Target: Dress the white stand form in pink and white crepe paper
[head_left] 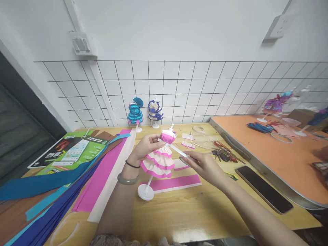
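A small mannequin (161, 158) on a white stand (145, 191) wears a pink and white tiered paper dress at the middle of the wooden table. My left hand (145, 147), with a black band and a green bangle at the wrist, grips the doll's upper body from the left. My right hand (202, 165) pinches the far end of a thin white paper strip (176, 149) that runs from the doll's waist to my fingers. A pink strip with a white edge (175, 182) lies flat beneath the doll.
Long sheets of crepe paper (64, 184) in blue, pink, white and brown fan out at the left, beside a green booklet (74, 152). Two finished dress dolls (145, 111) stand at the back. Keys and scissors (222, 155), a phone (263, 188) and an orange table (282, 153) are at the right.
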A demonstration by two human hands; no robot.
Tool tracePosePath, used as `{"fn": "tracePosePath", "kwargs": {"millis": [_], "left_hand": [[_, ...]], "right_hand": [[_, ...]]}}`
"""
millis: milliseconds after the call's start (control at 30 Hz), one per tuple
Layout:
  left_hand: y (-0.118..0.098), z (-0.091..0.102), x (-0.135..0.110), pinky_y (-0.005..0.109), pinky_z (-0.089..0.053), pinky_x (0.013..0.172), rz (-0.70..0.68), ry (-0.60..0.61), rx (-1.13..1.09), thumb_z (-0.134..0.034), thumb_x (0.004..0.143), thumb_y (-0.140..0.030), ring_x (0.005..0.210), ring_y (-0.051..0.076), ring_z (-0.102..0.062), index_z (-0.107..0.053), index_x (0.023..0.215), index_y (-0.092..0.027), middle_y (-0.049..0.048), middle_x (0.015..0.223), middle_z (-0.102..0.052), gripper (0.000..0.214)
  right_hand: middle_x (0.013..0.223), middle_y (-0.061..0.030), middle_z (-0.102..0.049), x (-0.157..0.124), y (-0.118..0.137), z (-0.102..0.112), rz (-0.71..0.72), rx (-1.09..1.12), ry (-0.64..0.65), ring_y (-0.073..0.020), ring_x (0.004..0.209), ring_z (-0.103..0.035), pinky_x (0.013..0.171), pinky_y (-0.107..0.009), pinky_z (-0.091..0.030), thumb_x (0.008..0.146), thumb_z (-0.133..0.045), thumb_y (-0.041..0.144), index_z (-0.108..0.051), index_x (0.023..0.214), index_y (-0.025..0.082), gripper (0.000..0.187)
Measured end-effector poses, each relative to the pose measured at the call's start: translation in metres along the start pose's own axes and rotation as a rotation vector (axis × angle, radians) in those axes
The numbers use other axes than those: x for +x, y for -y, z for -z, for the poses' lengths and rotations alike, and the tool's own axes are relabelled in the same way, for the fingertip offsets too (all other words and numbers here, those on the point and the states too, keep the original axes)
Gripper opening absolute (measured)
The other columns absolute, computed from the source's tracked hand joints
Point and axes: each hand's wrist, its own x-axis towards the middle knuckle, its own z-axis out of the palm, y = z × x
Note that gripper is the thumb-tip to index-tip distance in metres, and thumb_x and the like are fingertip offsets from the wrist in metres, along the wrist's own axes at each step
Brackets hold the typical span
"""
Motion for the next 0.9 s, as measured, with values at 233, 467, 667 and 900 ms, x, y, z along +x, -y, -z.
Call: {"fn": "tracePosePath", "kwargs": {"millis": [233, 467, 667, 900], "left_hand": [[-0.009, -0.016, -0.007, 0.03, -0.051, 0.071, 0.021, 0.129, 0.1, -0.069, 0.069, -0.033, 0.085, 0.021, -0.062, -0.065, 0.107, -0.015, 0.0094, 0.089, -0.068, 0.043], [-0.012, -0.028, -0.013, 0.027, -0.049, 0.074, -0.012, 0.275, 0.147, -0.064, 0.075, -0.032, 0.088, 0.018, -0.062, -0.066, 0.103, -0.018, 0.0085, 0.103, -0.067, 0.032], [-0.007, -0.035, -0.011, 0.029, -0.046, 0.08, -0.037, 0.333, 0.215, -0.06, 0.078, -0.033, 0.092, 0.019, -0.062, -0.066, 0.099, -0.017, 0.0081, 0.102, -0.067, 0.027], [-0.005, -0.038, -0.008, 0.032, -0.043, 0.09, -0.092, 0.302, 0.309, -0.058, 0.08, -0.033, 0.102, 0.021, -0.059, -0.065, 0.101, -0.017, 0.0079, 0.108, -0.066, 0.027]], "right_hand": [[0.094, -0.0059, -0.064, -0.012, -0.01, -0.021, -0.128, 0.309, 0.098, -0.0138, 0.06, -0.056, 0.056, -0.029, -0.046, 0.083, -0.049, 0.051, -0.046, 0.128, 0.022, 0.054], [0.114, -0.0109, -0.059, -0.017, -0.006, -0.014, -0.101, 0.468, 0.209, -0.0167, 0.079, -0.06, 0.067, -0.03, -0.05, 0.082, -0.052, 0.049, -0.05, 0.125, 0.021, 0.051], [0.092, -0.006, -0.066, -0.01, -0.014, -0.026, -0.059, 0.671, 0.139, -0.0193, 0.088, -0.061, 0.079, -0.033, -0.047, 0.083, -0.051, 0.05, -0.064, 0.092, 0.017, 0.036], [0.079, -0.0046, -0.065, -0.013, -0.023, -0.031, -0.127, 0.76, 0.078, -0.017, 0.077, -0.06, 0.074, -0.03, -0.045, 0.08, -0.056, 0.049, -0.063, 0.077, 0.015, 0.035]]}}
